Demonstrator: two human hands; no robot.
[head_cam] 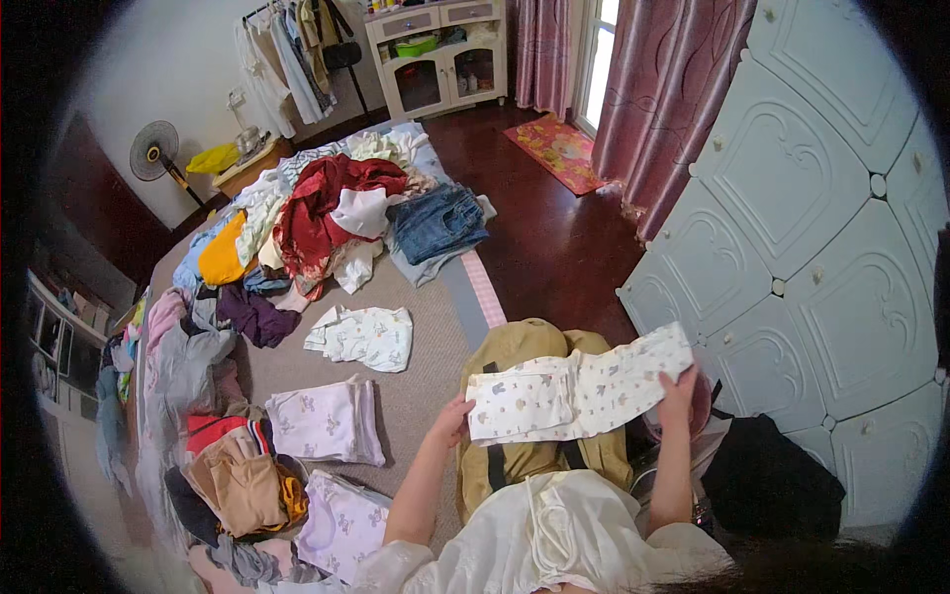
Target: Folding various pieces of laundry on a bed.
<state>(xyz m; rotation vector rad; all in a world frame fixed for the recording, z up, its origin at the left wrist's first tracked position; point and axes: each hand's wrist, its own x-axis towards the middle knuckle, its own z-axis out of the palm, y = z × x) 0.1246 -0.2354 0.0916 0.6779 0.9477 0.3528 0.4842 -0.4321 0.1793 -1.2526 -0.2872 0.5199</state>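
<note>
A white printed garment [571, 393], folded into a long strip, is stretched out above my lap. My left hand [451, 420] pinches its left end, and my right hand [677, 392] grips the right end, which sits higher. The print is of small grey and brown figures. Beneath the cloth are my legs in tan trousers [519, 341]. On the bed to the left lies a white printed top [364, 338]. Nearer to me are a folded lilac garment [323, 422] and a second lilac garment [345, 520] with a similar print.
A heap of mixed clothes with a dark red garment [319, 215] and blue jeans [436, 223] covers the bed's far end. A pile with beige clothing [241, 482] lies at left. Pale panelled cupboard doors [772, 171] and a black cloth [772, 475] are on my right.
</note>
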